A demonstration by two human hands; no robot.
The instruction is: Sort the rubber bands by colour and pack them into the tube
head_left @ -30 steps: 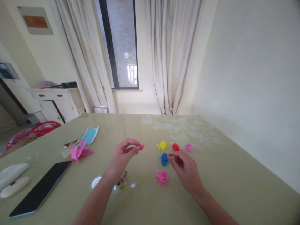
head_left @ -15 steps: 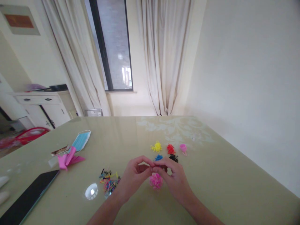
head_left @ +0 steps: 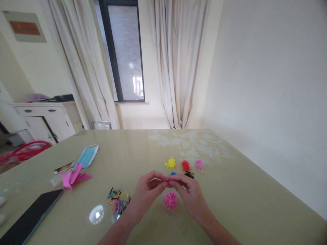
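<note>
My left hand [head_left: 150, 190] and my right hand [head_left: 189, 192] meet fingertip to fingertip above the table. Both are closed in a pinch on a small reddish-pink rubber band [head_left: 168, 183], mostly covered by the fingers. Just below them lies a round pile of pink rubber bands [head_left: 170, 201]. Beyond the fingers sit small piles of blue bands [head_left: 173, 174], partly hidden, and black bands [head_left: 189, 175]. Farther back are yellow bands [head_left: 170, 163], red bands [head_left: 186, 165] and a small pink cup-shaped thing [head_left: 199, 165]. A mixed-colour heap of bands [head_left: 119, 203] lies beside my left wrist.
On the left of the glossy table [head_left: 245, 204] lie a dark flat tablet-like slab [head_left: 32, 216], a crumpled pink piece [head_left: 74, 177] and a blue face mask [head_left: 87, 156]. A bright round reflective spot [head_left: 96, 214] shows near the mixed heap. A wall borders the right side.
The view has tilted slightly, so the table things sit a little lower. My fingertips have parted slightly, and more of the reddish-pink band shows between them.
</note>
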